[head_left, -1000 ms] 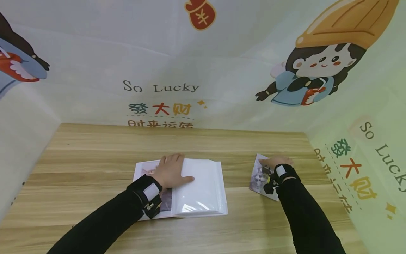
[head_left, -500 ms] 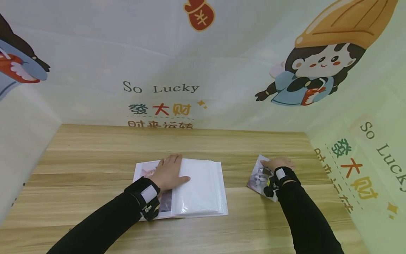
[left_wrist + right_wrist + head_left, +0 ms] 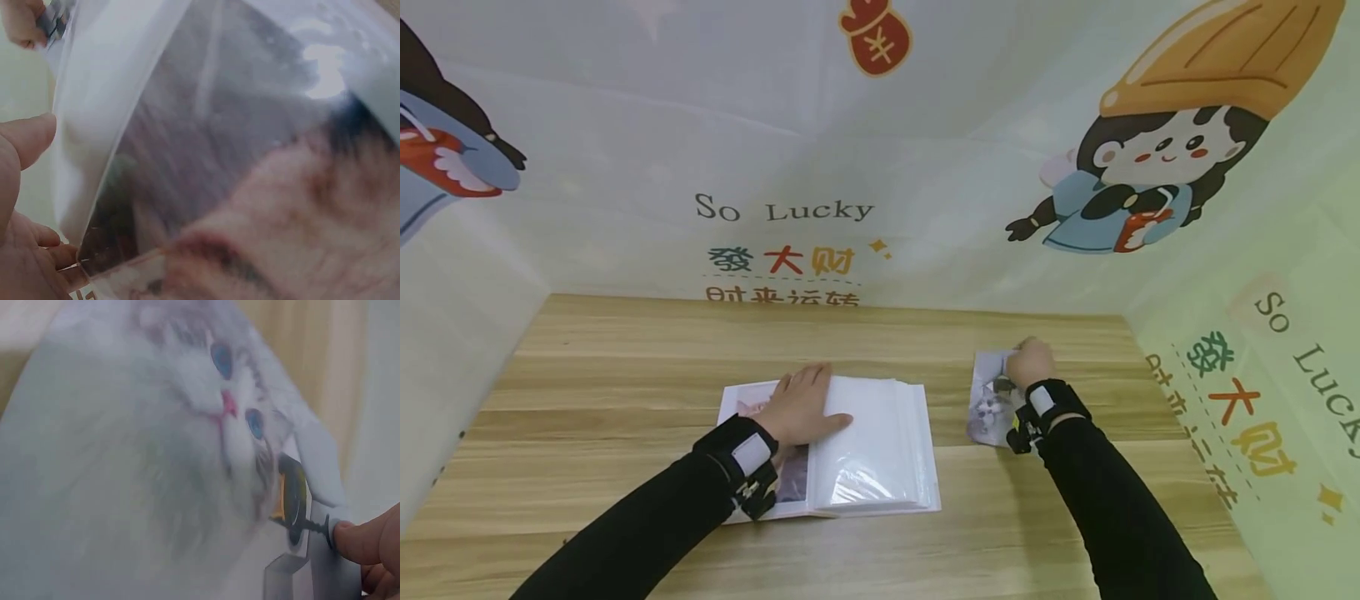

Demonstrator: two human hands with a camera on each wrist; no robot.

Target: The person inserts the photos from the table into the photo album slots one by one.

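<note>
A photo album point(image 3: 876, 442) lies open on the table, with clear-sleeved white pages on its right side. My left hand point(image 3: 801, 412) rests across its middle, fingers straight and thumb out over the right page. Under that hand, a photo point(image 3: 792, 479) in the left page is partly covered; the left wrist view shows its glossy sleeve up close. Further right, my right hand point(image 3: 1032, 364) pinches a loose photo point(image 3: 987, 408) by its far right part. The right wrist view shows a white cat with blue eyes printed on it, and my thumb point(image 3: 356, 540) pressing the edge.
The wooden table point(image 3: 625, 333) runs back to a white printed cloth point(image 3: 955, 208) hung behind it. Similar cloth stands at the left and right sides. Bare wood separates the album from the loose photo.
My right hand has moved left with the photo, which is now turned straighter and seems lifted a little. The left hand has shifted slightly left on the album, then stayed there.
</note>
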